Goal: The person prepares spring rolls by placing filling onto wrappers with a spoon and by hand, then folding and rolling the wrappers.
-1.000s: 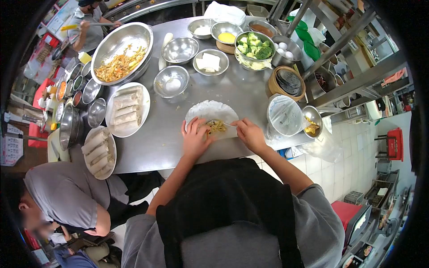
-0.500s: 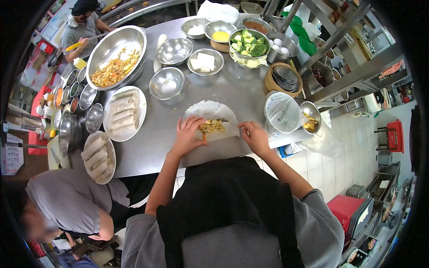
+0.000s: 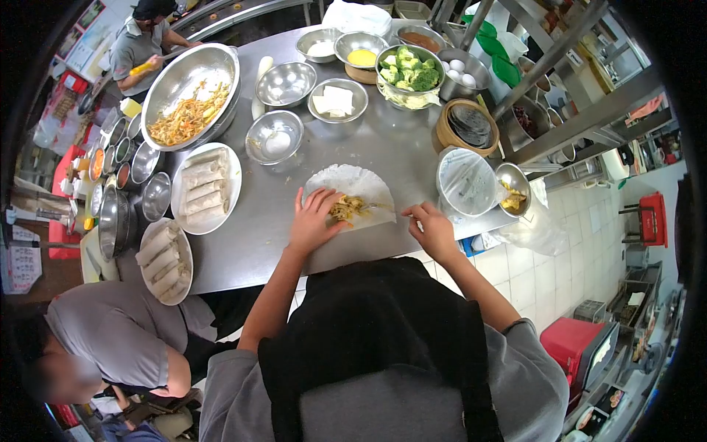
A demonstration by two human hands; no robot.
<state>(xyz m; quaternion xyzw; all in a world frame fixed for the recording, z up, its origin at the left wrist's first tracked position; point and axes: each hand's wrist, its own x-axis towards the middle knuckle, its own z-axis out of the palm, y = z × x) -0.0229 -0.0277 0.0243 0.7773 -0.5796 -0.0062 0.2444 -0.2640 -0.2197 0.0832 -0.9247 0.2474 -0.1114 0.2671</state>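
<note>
A thin round pale wrapper [image 3: 350, 177] lies on the steel table in front of me, with a heap of shredded vegetable filling [image 3: 352, 208] on its near part. My left hand [image 3: 314, 219] rests over the wrapper's left side, fingers spread and touching the left end of the filling. Just off the wrapper's right edge is my right hand [image 3: 433, 230], fingers apart and nothing visible in them. To the left, an oval plate [image 3: 233, 177] and a second plate [image 3: 188, 276] bear rolled white wraps.
A big steel bowl [image 3: 224, 62] of shredded filling stands back left. Along the back are a tofu bowl [image 3: 361, 96], a broccoli bowl [image 3: 412, 104] and a bowl with eggs [image 3: 471, 62]. A plastic-lined tub [image 3: 468, 184] is at right. One person [image 3: 110, 324] bends close at left.
My right hand has drawn back to the right, away from the wrapper's edge, and its fingers have parted. My left hand has moved slightly right, over the end of the filling.
</note>
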